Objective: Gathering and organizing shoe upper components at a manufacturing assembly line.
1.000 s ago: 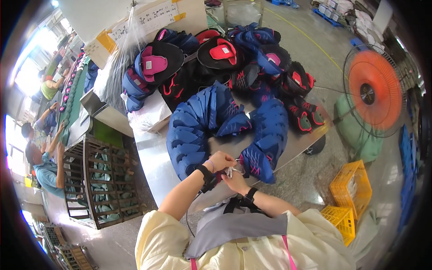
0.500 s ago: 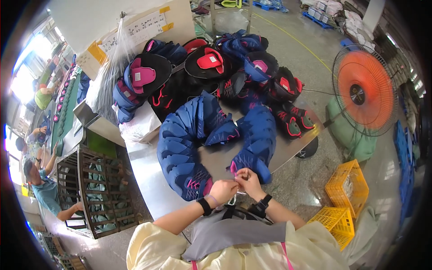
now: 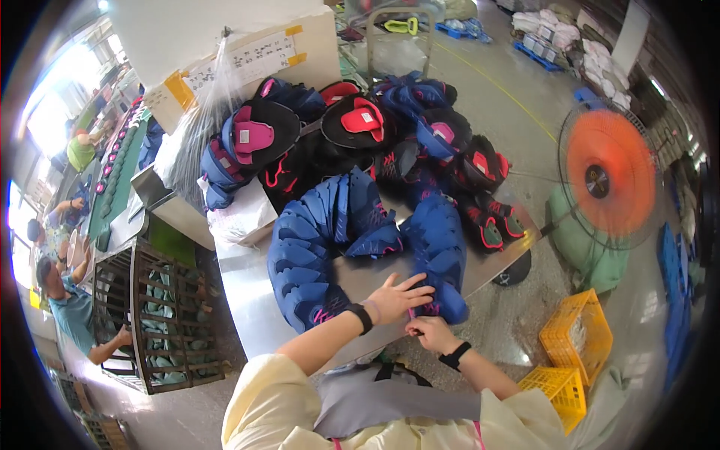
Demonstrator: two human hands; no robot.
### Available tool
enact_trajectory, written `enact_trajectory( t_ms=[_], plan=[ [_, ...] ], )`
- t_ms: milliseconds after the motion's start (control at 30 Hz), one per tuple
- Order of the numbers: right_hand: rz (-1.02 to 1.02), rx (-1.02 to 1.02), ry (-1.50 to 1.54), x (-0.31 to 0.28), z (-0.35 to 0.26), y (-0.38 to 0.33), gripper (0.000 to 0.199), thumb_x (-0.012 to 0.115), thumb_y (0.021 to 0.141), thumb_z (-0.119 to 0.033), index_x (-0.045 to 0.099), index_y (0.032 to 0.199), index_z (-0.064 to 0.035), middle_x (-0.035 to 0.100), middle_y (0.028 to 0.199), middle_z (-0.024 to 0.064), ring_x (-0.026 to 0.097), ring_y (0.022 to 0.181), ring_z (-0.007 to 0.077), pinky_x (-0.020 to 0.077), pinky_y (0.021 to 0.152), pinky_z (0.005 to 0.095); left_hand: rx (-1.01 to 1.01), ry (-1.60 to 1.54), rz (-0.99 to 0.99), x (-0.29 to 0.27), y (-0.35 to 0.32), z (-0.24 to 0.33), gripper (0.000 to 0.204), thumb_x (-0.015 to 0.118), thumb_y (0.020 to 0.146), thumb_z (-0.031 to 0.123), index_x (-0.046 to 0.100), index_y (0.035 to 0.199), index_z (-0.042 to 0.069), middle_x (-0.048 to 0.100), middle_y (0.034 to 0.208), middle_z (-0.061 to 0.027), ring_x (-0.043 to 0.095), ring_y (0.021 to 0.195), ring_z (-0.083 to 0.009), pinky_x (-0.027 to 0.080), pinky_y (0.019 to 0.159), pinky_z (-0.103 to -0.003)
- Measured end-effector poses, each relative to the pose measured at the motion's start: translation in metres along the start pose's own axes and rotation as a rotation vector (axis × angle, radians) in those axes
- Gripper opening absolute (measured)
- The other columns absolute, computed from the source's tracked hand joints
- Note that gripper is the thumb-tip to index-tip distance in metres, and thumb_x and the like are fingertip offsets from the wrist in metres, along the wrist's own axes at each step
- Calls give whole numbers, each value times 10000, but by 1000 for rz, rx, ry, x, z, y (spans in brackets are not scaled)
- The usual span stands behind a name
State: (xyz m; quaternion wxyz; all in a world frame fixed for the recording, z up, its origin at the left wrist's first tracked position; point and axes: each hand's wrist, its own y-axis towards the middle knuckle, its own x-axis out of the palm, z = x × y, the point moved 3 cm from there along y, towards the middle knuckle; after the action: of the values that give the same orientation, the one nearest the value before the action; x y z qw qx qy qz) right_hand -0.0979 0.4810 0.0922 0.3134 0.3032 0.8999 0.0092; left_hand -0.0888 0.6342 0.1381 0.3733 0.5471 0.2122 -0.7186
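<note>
Tipping looks like the main risk: the dark-blue shoe upper with pink lacing [image 3: 449,301] at the near end of the right-hand row of nested blue uppers [image 3: 436,236] sits right at the edge of the shiny sheet-metal table [image 3: 251,300]; a sideways push could drop it, likely pulling its neighbours out of line; left hand [image 3: 395,300] open, fingers splayed over that upper; right hand [image 3: 435,332] curled closed just beside it, small dark bit at the fingertips, can't tell what or whether it's gripped; if sharp, it could nick upper or fingers; rest of surface: curved left-hand row of blue uppers [image 3: 300,236], mixed black, red and blue pile of uppers [image 3: 360,124] behind, might slump forward if bumped; room: orange-bladed fan in a round wire guard [image 3: 607,154]; yellow plastic crates [image 3: 559,337] on speckled grey floor [image 3: 499,334]; dark slatted cage [image 3: 137,300] and co-worker in blue-green shirt [image 3: 71,307] off left
</note>
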Motion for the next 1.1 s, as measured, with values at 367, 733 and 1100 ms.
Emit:
enact_trajectory(
  t_ms=[367,733,1100],
  plan=[
    [-372,400,38,-49,-46,-148,207,565,658,-17,584,846,-100,582,714,68,590,667,254,467,582,327,-142,259,8,26,21,-6,509,504,823,234,358,1301,329,198,1424,126,123,1346,-161,215,985,-624],
    [-347,177,-439,-92,-55,-49,196,553,736,-70,594,921,-120,600,779,79,594,727,282,472,612,357,-103,-58,398,-30,8,-56,265,572,690,97,584,954,116,558,1074,-39,463,1133,-218,385,862,-435],
    [-87,588,218,27,-6,264,347,418,866,-77,397,1196,30,590,917,173,630,639,211,491,502,301,-583,496,330,-89,-105,-173,115,552,716,199,645,714,132,505,1122,-65,323,1228,-231,254,972,-560]
  ],
)
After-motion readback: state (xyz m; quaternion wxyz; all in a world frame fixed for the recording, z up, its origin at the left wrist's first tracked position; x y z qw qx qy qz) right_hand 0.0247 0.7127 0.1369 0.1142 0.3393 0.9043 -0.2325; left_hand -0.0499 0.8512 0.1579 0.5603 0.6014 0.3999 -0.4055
